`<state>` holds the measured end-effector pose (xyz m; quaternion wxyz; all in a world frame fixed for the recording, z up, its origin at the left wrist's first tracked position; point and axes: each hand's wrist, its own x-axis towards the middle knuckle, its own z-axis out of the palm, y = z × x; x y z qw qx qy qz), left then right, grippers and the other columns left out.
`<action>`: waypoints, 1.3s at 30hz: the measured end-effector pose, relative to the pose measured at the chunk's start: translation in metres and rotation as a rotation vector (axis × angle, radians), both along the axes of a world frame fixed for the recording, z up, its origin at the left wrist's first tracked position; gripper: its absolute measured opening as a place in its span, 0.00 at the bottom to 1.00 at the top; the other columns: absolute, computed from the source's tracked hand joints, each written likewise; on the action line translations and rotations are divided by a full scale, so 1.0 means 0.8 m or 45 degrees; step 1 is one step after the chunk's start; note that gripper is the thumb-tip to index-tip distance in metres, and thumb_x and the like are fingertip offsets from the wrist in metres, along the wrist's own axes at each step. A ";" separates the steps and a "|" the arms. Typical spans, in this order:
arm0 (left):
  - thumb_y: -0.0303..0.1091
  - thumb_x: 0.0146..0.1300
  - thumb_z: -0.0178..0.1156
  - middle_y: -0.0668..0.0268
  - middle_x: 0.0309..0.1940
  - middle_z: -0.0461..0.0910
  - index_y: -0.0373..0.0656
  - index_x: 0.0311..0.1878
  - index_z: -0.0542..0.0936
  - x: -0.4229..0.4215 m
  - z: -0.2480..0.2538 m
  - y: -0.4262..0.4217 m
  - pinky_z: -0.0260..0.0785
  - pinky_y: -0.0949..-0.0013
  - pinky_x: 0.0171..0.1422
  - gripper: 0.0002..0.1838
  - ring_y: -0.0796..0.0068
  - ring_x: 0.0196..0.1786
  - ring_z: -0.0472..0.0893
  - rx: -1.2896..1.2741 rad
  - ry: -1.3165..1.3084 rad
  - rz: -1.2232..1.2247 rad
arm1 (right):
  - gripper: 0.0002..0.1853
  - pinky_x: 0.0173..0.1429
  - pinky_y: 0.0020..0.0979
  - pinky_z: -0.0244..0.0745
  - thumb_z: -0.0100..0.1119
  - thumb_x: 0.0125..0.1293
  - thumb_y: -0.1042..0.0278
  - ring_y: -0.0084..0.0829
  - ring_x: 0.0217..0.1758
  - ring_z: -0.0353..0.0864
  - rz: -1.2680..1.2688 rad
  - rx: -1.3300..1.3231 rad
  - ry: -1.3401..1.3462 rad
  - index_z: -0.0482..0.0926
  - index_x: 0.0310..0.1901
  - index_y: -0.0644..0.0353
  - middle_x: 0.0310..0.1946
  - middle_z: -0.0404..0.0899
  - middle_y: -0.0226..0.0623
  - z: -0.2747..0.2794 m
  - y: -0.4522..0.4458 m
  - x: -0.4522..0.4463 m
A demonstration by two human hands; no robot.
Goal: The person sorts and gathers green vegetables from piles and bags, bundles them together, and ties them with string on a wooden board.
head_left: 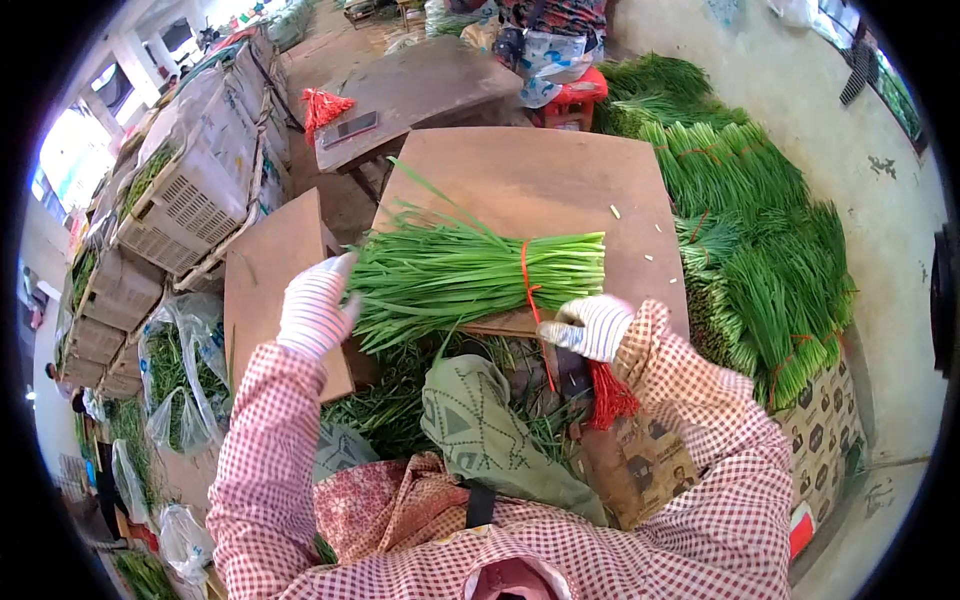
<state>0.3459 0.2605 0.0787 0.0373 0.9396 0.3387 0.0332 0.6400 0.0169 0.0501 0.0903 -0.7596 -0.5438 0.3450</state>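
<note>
Here, the dark printing on the brown cardboard (655, 468) is too small for us to read. Our leafy garlic chive bundle (440, 272) lies across the smooth, flat bench (460, 165), bound with a thin red tie (526, 268). At the leaf tips, our left hand (315, 305), in a striped knit glove, has an open grip; our right hand (595, 325) curls beside the tie, and we can't tell whether its grip is closed.
</note>
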 end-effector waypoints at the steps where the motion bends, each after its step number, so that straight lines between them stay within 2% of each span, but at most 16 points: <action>1: 0.33 0.49 0.69 0.52 0.51 0.78 0.40 0.59 0.73 0.024 0.020 -0.032 0.68 0.55 0.64 0.32 0.50 0.56 0.77 0.182 -0.280 -0.218 | 0.32 0.48 0.43 0.78 0.56 0.63 0.34 0.43 0.45 0.83 -0.340 -0.063 0.718 0.79 0.49 0.60 0.39 0.84 0.48 -0.042 -0.004 -0.004; 3: 0.34 0.45 0.70 0.49 0.56 0.73 0.39 0.61 0.69 0.090 0.047 -0.086 0.61 0.49 0.68 0.37 0.47 0.61 0.71 0.155 -0.302 -0.494 | 0.25 0.42 0.40 0.80 0.62 0.64 0.45 0.38 0.40 0.83 -0.827 -0.009 1.532 0.78 0.51 0.60 0.35 0.83 0.44 -0.073 -0.011 -0.028; 6: 0.44 0.47 0.72 0.54 0.71 0.59 0.43 0.72 0.56 0.176 0.001 -0.114 0.43 0.52 0.79 0.51 0.56 0.75 0.55 0.184 -0.038 -0.596 | 0.11 0.30 0.28 0.76 0.57 0.69 0.65 0.26 0.25 0.77 -0.929 0.310 1.655 0.77 0.47 0.61 0.28 0.80 0.34 -0.087 -0.001 -0.069; 9: 0.42 0.44 0.74 0.58 0.72 0.58 0.44 0.72 0.56 0.231 -0.042 -0.119 0.42 0.51 0.79 0.53 0.59 0.75 0.56 0.154 0.128 -0.575 | 0.09 0.27 0.23 0.67 0.52 0.71 0.66 0.21 0.22 0.73 -0.712 0.406 1.371 0.79 0.45 0.60 0.22 0.73 0.26 -0.079 -0.023 -0.078; 12: 0.41 0.41 0.75 0.57 0.71 0.60 0.46 0.72 0.56 0.246 -0.054 -0.112 0.45 0.49 0.78 0.54 0.58 0.74 0.58 0.068 0.101 -0.518 | 0.10 0.48 0.35 0.74 0.56 0.69 0.64 0.37 0.40 0.79 -0.273 0.914 0.368 0.82 0.44 0.59 0.40 0.79 0.41 -0.090 -0.047 -0.066; 15: 0.41 0.38 0.76 0.56 0.69 0.62 0.54 0.73 0.56 0.254 -0.046 -0.108 0.48 0.45 0.76 0.56 0.54 0.72 0.61 -0.015 0.142 -0.454 | 0.11 0.57 0.39 0.71 0.58 0.66 0.63 0.45 0.49 0.76 -0.148 1.398 0.150 0.83 0.43 0.59 0.48 0.77 0.48 -0.066 -0.017 -0.051; 18: 0.46 0.45 0.73 0.53 0.67 0.64 0.61 0.73 0.56 0.261 -0.062 -0.095 0.47 0.40 0.75 0.52 0.51 0.71 0.62 -0.042 0.143 -0.397 | 0.24 0.51 0.29 0.73 0.46 0.74 0.50 0.30 0.43 0.77 -0.377 1.235 1.270 0.77 0.50 0.67 0.43 0.76 0.37 -0.067 0.025 -0.050; 20: 0.45 0.55 0.64 0.57 0.67 0.66 0.62 0.73 0.57 0.271 -0.051 -0.095 0.47 0.41 0.75 0.42 0.54 0.70 0.64 -0.159 0.239 -0.335 | 0.20 0.40 0.25 0.70 0.48 0.74 0.51 0.24 0.34 0.72 -0.798 1.007 1.385 0.77 0.45 0.63 0.32 0.74 0.29 -0.061 0.051 -0.044; 22: 0.42 0.65 0.52 0.63 0.66 0.68 0.61 0.72 0.60 0.276 -0.080 -0.085 0.48 0.43 0.74 0.31 0.60 0.69 0.67 -0.121 0.147 -0.277 | 0.14 0.27 0.22 0.61 0.51 0.72 0.53 0.18 0.23 0.66 -1.196 0.980 2.117 0.75 0.33 0.53 0.22 0.69 0.23 -0.045 0.073 -0.044; 23: 0.42 0.64 0.53 0.63 0.66 0.68 0.60 0.72 0.60 0.280 -0.133 -0.047 0.49 0.43 0.74 0.31 0.60 0.69 0.66 -0.836 -0.282 -0.006 | 0.13 0.23 0.21 0.59 0.53 0.70 0.54 0.17 0.19 0.64 -1.179 1.004 1.995 0.76 0.32 0.52 0.20 0.69 0.22 -0.022 0.068 -0.051; 25: 0.40 0.63 0.54 0.63 0.68 0.66 0.57 0.71 0.61 0.291 -0.122 -0.064 0.50 0.42 0.73 0.31 0.59 0.69 0.66 -0.951 -0.251 0.024 | 0.11 0.22 0.22 0.65 0.54 0.67 0.57 0.17 0.19 0.67 -1.166 0.928 1.805 0.76 0.32 0.53 0.21 0.71 0.24 -0.002 0.054 -0.055; 26: 0.39 0.63 0.54 0.63 0.69 0.65 0.55 0.71 0.62 0.274 -0.052 -0.100 0.50 0.41 0.73 0.31 0.58 0.69 0.66 -0.311 0.121 -0.235 | 0.12 0.24 0.23 0.69 0.55 0.68 0.56 0.19 0.20 0.68 -1.180 0.933 1.698 0.77 0.35 0.56 0.21 0.72 0.24 0.003 0.049 -0.060; 30: 0.39 0.53 0.65 0.64 0.69 0.64 0.55 0.71 0.60 0.283 -0.086 -0.091 0.52 0.37 0.73 0.41 0.58 0.72 0.61 -0.135 0.207 -0.192 | 0.14 0.49 0.30 0.73 0.55 0.70 0.64 0.27 0.40 0.78 -0.694 0.885 1.458 0.79 0.47 0.67 0.36 0.81 0.37 -0.060 0.016 -0.069; 32: 0.39 0.41 0.74 0.64 0.67 0.66 0.52 0.71 0.60 0.275 -0.047 -0.123 0.52 0.37 0.73 0.50 0.57 0.73 0.59 -0.148 0.217 -0.212 | 0.11 0.45 0.30 0.72 0.54 0.70 0.65 0.24 0.37 0.76 -0.553 1.229 0.901 0.79 0.39 0.67 0.33 0.79 0.34 -0.138 -0.006 -0.100; 34: 0.39 0.37 0.76 0.64 0.66 0.67 0.51 0.71 0.60 0.276 -0.053 -0.122 0.51 0.36 0.73 0.53 0.58 0.73 0.59 -0.106 0.198 -0.206 | 0.13 0.39 0.30 0.69 0.55 0.70 0.64 0.25 0.30 0.72 -0.759 1.079 1.674 0.77 0.31 0.64 0.25 0.74 0.31 -0.163 -0.012 -0.098; 39: 0.44 0.35 0.78 0.61 0.63 0.70 0.47 0.67 0.62 0.276 -0.036 -0.133 0.43 0.39 0.76 0.53 0.63 0.69 0.65 -0.047 0.347 -0.174 | 0.09 0.55 0.32 0.71 0.56 0.67 0.67 0.28 0.47 0.77 -0.620 1.165 1.241 0.79 0.44 0.64 0.39 0.80 0.36 -0.161 -0.010 -0.098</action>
